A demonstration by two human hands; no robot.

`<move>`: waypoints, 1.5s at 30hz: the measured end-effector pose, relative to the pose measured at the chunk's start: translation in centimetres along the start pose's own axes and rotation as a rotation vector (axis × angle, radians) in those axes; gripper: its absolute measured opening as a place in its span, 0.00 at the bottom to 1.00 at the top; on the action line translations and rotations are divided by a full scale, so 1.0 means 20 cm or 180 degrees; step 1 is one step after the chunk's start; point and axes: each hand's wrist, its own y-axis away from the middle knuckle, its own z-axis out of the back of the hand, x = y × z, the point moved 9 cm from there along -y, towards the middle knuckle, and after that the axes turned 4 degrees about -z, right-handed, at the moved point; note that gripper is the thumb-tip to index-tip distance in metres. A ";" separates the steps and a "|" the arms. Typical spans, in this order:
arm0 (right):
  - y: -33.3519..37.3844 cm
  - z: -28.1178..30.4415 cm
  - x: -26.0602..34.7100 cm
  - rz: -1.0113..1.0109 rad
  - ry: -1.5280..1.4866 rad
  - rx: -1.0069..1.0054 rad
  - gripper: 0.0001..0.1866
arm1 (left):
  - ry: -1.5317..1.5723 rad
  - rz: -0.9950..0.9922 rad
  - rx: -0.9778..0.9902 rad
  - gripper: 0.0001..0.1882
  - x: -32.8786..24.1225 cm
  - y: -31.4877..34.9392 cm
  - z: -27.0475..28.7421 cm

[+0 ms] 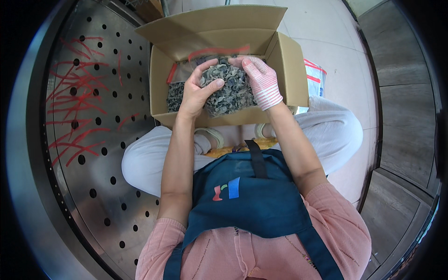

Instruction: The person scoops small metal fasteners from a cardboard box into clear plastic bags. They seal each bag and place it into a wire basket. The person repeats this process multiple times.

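Observation:
Between my hands is a clear plastic bag point(229, 91) with a red strip along its top, filled with dried grey-green curled flakes. My left hand point(193, 95) is bare, its fingers curved around the bag's left side and its thumb pressed on the front. A red-and-white striped glove covers my right hand point(263, 84), which grips the bag's upper right edge; its fingertips are partly blurred. The bag is at the mouth of an open cardboard box point(290, 70). Inside the box, another similar bag point(175, 93) shows at the left, partly hidden behind my left hand.
A perforated metal panel point(126, 182) stretches along the left, with many thin red strips point(77, 100) lying on it. Clear packages with red bands point(316, 77) sit just right of the box. Grey wood-look panels point(403, 116) stand at the far right.

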 end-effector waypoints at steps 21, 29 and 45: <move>-0.01 0.04 -0.18 -0.0096 0.0182 -0.0339 0.16 | -0.0323 -0.0421 -0.0858 0.19 0.08 -0.05 0.10; -0.03 0.01 -0.11 -0.0087 0.0134 -0.0192 0.16 | -0.0409 -0.0425 -0.0819 0.20 0.07 -0.07 0.08; -0.06 0.08 -0.17 -0.0188 -0.0431 -0.0403 0.15 | -0.0824 -0.0719 -0.1516 0.16 0.04 -0.09 0.17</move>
